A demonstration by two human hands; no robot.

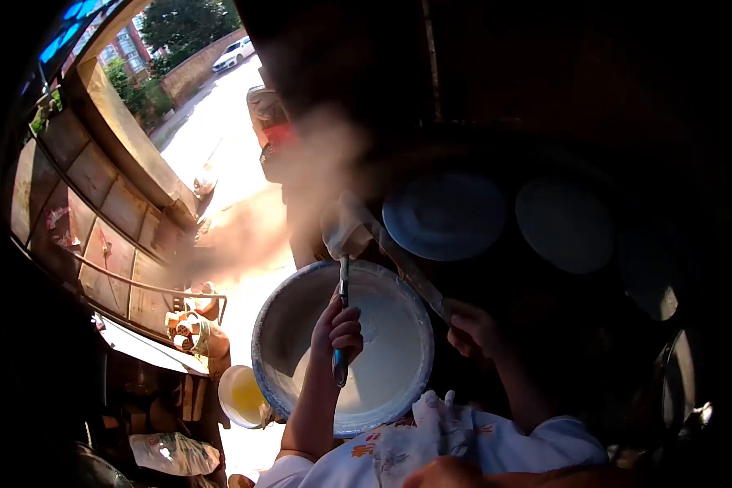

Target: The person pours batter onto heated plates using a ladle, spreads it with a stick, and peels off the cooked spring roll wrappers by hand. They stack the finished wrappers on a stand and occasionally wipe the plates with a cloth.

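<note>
Over far rim of basin (281,332), clamping ladle (346,240) in fingers of left hand (342,332), flat stick (409,270) in fingers of right hand (470,327). Probably scraping ladle, likely needing steady tilt next.

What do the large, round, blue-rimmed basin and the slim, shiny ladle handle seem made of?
The basin is perhaps dull plastic or enamelled metal; its mottled look leaves this open. The ladle handle in the left hand is probably polished metal, judging by its bright highlights.
</note>
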